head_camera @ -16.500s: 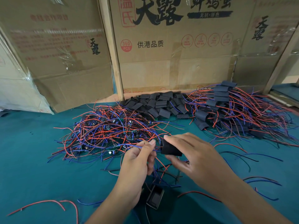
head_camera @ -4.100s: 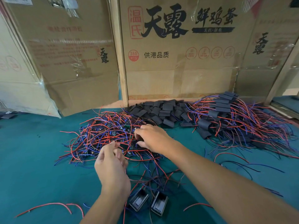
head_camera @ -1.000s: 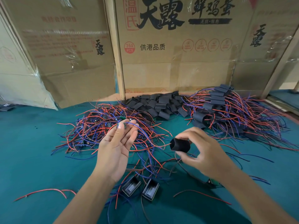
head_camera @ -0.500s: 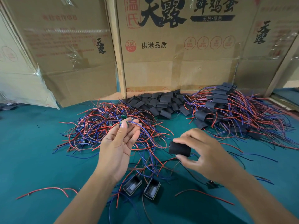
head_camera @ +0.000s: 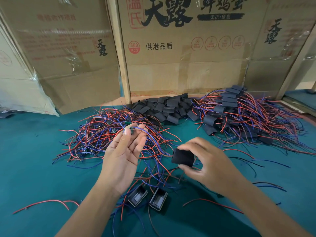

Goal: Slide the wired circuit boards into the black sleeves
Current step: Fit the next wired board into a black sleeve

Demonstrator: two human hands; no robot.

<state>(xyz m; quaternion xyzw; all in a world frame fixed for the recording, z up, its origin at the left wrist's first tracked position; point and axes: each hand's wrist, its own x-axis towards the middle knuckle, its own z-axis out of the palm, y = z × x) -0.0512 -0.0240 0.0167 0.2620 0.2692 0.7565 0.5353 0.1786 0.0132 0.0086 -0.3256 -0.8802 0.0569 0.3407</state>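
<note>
meanwhile, a small green wired circuit board (head_camera: pixel 128 130) is pinched at the fingertips of the left hand (head_camera: pixel 123 156), palm turned up, with its red and blue leads trailing down toward the table (head_camera: pixel 30 168). a black sleeve (head_camera: pixel 183 157) is gripped between thumb and fingers of the right hand (head_camera: pixel 206 165). compared with half a second ago, the sleeve has been turned so that a broad flat side is shown rather than a rounded end, and it has been kept near the board but clearly apart from it. whether the sleeve's mouth is now squeezed open cannot be made out from this angle. the change is judged to be an orienting of the sleeve before insertion, so the sliding step itself is not yet begun. the heap of unsleeved boards (head_camera: pixel 109 134) is left behind the left hand, the pile of empty sleeves (head_camera: pixel 167 106) lies against the cardboard boxes (head_camera: pixel 188 57), and the finished sleeved units (head_camera: pixel 239 113) are stacked at the right. two small black housings (head_camera: pixel 147 197) lie near the wrists.
</note>
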